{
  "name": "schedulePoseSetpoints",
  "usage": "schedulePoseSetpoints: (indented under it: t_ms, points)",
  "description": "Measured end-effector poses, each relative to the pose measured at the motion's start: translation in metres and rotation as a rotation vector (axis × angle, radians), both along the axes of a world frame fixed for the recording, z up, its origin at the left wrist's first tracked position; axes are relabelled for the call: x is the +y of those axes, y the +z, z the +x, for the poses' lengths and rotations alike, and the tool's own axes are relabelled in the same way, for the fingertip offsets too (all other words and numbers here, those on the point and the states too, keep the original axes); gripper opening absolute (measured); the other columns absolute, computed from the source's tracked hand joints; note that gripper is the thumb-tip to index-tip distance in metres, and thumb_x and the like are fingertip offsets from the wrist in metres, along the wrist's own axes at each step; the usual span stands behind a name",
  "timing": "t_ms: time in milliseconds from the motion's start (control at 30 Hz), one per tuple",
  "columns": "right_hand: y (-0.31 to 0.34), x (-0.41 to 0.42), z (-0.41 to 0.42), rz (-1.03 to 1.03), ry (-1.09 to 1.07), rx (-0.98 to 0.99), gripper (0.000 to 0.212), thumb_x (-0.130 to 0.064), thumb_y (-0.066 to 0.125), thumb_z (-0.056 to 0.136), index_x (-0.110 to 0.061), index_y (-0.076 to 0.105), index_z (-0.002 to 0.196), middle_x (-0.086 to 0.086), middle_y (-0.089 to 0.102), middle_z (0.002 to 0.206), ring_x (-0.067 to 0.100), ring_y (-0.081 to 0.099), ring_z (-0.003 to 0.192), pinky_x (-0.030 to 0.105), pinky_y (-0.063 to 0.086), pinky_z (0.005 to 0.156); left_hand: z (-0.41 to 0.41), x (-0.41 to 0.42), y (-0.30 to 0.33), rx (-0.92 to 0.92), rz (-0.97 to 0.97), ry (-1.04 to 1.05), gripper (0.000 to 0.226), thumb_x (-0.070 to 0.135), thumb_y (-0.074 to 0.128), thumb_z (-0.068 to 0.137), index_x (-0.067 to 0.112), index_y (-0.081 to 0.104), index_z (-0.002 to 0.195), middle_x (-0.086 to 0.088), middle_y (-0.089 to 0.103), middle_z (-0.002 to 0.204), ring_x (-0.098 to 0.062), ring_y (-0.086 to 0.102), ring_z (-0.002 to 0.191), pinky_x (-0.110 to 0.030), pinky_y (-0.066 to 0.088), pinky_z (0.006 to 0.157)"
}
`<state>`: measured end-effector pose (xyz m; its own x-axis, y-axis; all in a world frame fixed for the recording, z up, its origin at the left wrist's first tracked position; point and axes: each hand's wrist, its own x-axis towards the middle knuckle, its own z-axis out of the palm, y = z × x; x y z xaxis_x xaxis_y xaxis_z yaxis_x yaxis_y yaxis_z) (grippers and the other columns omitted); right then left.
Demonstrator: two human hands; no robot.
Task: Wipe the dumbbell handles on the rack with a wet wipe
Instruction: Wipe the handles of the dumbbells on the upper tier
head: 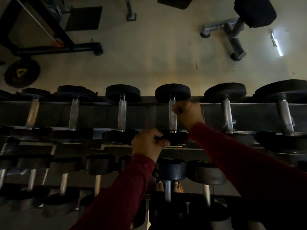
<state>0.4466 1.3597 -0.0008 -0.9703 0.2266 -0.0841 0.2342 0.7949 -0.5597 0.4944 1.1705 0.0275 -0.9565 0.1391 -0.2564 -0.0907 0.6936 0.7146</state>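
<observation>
The right hand (pixel 187 113) is curling its fingers around a pale wet wipe (pixel 175 110), pressing it against the upper part of a dumbbell handle (pixel 172 115) on the rack's (pixel 249 115) top row. The left hand (pixel 147 143) is gripping that dumbbell's near black head (pixel 174 136). More dumbbells are lying alongside and on the row below, with a bench (pixel 240 22) standing on the floor beyond.

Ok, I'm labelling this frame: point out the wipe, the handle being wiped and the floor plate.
wipe (pixel 176 109), head view, the pale bit pinched in the right hand.
handle (pixel 172 118), head view, mid-shaft.
plate (pixel 22 73), head view, its yellow centre.
</observation>
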Motion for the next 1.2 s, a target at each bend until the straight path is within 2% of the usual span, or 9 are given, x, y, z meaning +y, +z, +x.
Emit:
schedulePoseSetpoints:
  t_ms: [200,333,467,633,733,800,1000,1100,1200]
  points:
    - [0.007,0.022,0.004,0.195,0.72,-0.083,0.018,-0.01,0.067,0.089,-0.017,0.071,0.105,0.003,0.069,0.105,0.016,0.063,0.101,0.031,0.05,0.093,0.0,0.0,0.0,-0.014,0.002,0.0,0.03,0.034,0.09,0.062,0.028,0.073,0.086,0.013,0.069,0.09,-0.004,0.064,0.081,-0.031,0.056,0.08]
    - [0.01,0.012,-0.036,0.377,0.72,-0.033,0.027,-0.005,0.061,0.091,-0.018,0.071,0.111,0.005,0.067,0.114,0.023,0.06,0.111,0.036,0.051,0.094,0.001,0.0,-0.001,-0.015,-0.005,-0.001,0.031,0.036,0.089,0.061,0.029,0.073,0.086,0.016,0.068,0.088,-0.005,0.064,0.082,-0.035,0.056,0.08]
    - [0.012,-0.006,-0.044,0.279,0.648,-0.159,0.018,-0.012,0.054,0.096,-0.018,0.071,0.095,0.005,0.07,0.099,0.018,0.067,0.094,0.036,0.055,0.091,-0.002,0.0,0.002,0.02,-0.034,-0.026,0.031,0.037,0.089,0.061,0.027,0.073,0.085,0.021,0.059,0.079,-0.005,0.063,0.079,-0.032,0.055,0.078]
    - [0.03,0.001,-0.029,0.21,0.902,-0.333,0.011,-0.009,0.064,0.088,-0.018,0.071,0.092,-0.02,0.056,0.077,-0.006,0.053,0.082,0.018,0.041,0.091,-0.002,-0.001,0.001,0.038,-0.038,-0.031,0.031,0.038,0.09,0.06,0.027,0.073,0.083,0.014,0.067,0.083,-0.007,0.064,0.078,-0.03,0.054,0.077]
    - [0.025,0.009,-0.042,0.254,0.813,-0.179,0.02,-0.004,0.059,0.092,-0.011,0.073,0.106,0.003,0.072,0.103,0.014,0.068,0.099,0.024,0.048,0.094,-0.003,-0.001,0.0,0.021,-0.039,-0.029,0.031,0.037,0.09,0.06,0.027,0.071,0.082,0.014,0.068,0.085,-0.005,0.063,0.079,-0.029,0.054,0.077]
    - [0.02,0.011,-0.044,0.347,0.775,-0.162,0.027,-0.003,0.057,0.094,-0.009,0.07,0.117,0.009,0.067,0.123,0.023,0.063,0.115,0.025,0.046,0.096,-0.006,-0.001,0.003,0.009,-0.057,-0.054,0.033,0.039,0.09,0.06,0.029,0.068,0.083,0.015,0.066,0.086,-0.004,0.062,0.08,-0.028,0.054,0.077]
    - [0.013,0.015,-0.002,0.26,0.738,-0.175,0.012,-0.02,0.061,0.094,-0.02,0.069,0.104,-0.001,0.069,0.099,0.012,0.067,0.094,0.03,0.055,0.088,-0.013,0.006,0.022,0.027,-0.214,-0.453,0.044,0.039,0.073,0.078,0.038,0.056,0.119,0.008,0.054,0.114,-0.012,0.051,0.108,-0.033,0.047,0.093]
    - [0.016,0.03,0.018,0.041,0.411,-0.176,0.014,-0.012,0.062,0.093,-0.02,0.068,0.102,-0.002,0.067,0.105,0.012,0.064,0.098,0.027,0.052,0.09,-0.016,0.025,0.022,0.157,-0.381,-0.736,0.057,0.047,0.067,0.076,0.033,0.051,0.129,0.005,0.052,0.124,-0.019,0.047,0.116,-0.04,0.045,0.098]
    - [0.019,0.043,0.035,-0.461,-0.236,-0.123,0.022,-0.006,0.059,0.094,-0.021,0.066,0.109,-0.001,0.066,0.11,0.007,0.063,0.092,0.021,0.053,0.071,-0.014,0.064,0.017,0.195,-0.695,-0.976,0.064,0.054,0.068,0.077,0.021,0.052,0.129,-0.005,0.051,0.126,-0.029,0.05,0.115,-0.047,0.049,0.091]
